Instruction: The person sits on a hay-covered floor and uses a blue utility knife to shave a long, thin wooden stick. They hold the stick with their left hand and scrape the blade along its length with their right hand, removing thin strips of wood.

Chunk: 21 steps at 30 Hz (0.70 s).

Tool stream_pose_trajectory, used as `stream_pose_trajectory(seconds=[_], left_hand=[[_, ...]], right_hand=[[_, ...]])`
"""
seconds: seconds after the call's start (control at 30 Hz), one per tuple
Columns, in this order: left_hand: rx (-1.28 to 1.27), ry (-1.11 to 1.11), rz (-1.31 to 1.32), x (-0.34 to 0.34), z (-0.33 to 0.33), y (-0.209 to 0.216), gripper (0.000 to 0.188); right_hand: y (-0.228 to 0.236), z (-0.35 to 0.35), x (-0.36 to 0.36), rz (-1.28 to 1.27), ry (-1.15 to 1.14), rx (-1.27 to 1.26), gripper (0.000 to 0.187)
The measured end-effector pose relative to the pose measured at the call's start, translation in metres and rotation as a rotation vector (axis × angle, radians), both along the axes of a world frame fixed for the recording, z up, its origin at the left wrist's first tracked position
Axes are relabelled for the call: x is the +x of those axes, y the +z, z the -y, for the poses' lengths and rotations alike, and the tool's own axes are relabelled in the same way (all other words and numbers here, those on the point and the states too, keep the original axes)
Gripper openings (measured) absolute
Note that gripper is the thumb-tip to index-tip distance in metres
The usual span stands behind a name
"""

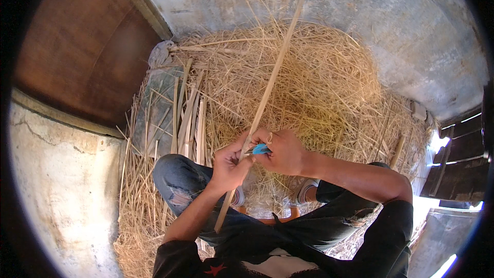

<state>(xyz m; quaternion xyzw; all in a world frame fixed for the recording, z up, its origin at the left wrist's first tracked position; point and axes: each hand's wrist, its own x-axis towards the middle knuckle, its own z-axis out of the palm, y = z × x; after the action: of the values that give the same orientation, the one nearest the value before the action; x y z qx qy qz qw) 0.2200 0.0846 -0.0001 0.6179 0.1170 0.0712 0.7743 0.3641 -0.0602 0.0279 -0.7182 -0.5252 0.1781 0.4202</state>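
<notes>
A long, thin strip of pale wood or bamboo (275, 69) runs slantwise from above my lap up to the top edge. My left hand (228, 169) is closed around its lower part, the short end sticking out below over my thigh. In my right hand (286, 153) is a knife with a blue handle (261, 149), its small blade pointing left against the strip. Both hands meet there, the fingers almost touching. A small pale loop shows on a right finger; ring or shaving, I cannot tell.
A big heap of straw-like shavings (319, 72) covers the floor ahead, against a grey wall (411, 25). Several flat strips (190, 118) lie at the left, near a brown wooden panel (87, 46). My knees are bent on both sides; an orange-brown seat edge (294, 212) shows between them.
</notes>
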Motion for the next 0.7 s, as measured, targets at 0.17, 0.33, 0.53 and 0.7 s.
stream_pose_trajectory(seconds=[0.17, 0.33, 0.53, 0.7], left_hand=[[-0.108, -0.119, -0.059, 0.000, -0.003, 0.017, 0.057], [-0.166, -0.197, -0.117, -0.001, -0.004, 0.019, 0.051], [-0.386, -0.302, -0.111, -0.003, -0.007, 0.013, 0.040], [-0.659, -0.261, -0.220, -0.004, -0.003, 0.014, 0.037]], right_hand=[[0.011, -0.002, 0.009, -0.030, 0.116, -0.074, 0.030], [0.026, -0.002, 0.017, 0.077, 0.214, -0.156, 0.027], [0.029, -0.001, 0.026, 0.078, 0.323, -0.029, 0.024], [0.042, -0.001, 0.029, -0.108, 0.352, -0.132, 0.018]])
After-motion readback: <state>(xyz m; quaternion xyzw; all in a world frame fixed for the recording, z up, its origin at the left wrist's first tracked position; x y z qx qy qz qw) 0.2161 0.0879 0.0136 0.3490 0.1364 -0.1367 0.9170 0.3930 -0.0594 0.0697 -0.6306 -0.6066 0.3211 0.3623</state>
